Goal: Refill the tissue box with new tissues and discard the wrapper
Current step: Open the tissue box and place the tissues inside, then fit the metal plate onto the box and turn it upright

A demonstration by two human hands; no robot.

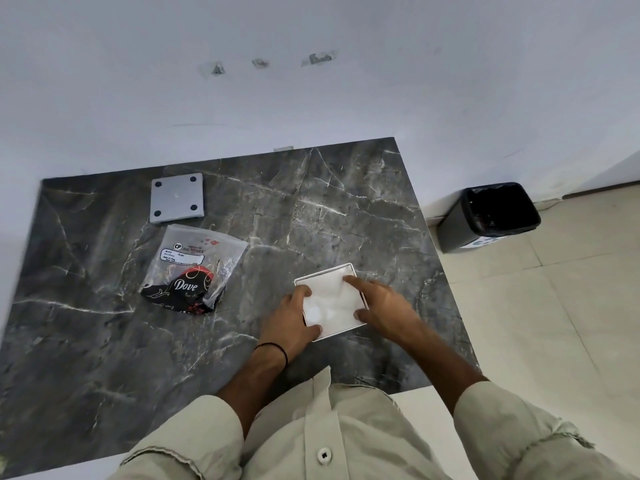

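A: Where was the tissue box (360, 299)?
B: Near the right front part of the dark marble table (104, 341), open side up, white tissues (329, 299) filling it to the rim.
A: Hands?
B: Both on the box. Left hand (289, 315) gripped its left edge, thumb at the front rim, fingertips over the far-left rim onto the tissues. Right hand (384, 306) sat at the right edge, index finger stretched flat on the tissues, thumb against the right wall. Fingers spread, not fisted.
A: Wrapper?
B: Clear plastic wrapper (195, 268) with a black "Dove" label lay flat on the table, left of the box, well apart from both hands.
A: Anything else?
B: Grey square base panel (177, 197) with four dark feet behind the wrapper. Black lined bin (488, 216) on the floor right of the table, by the wall.
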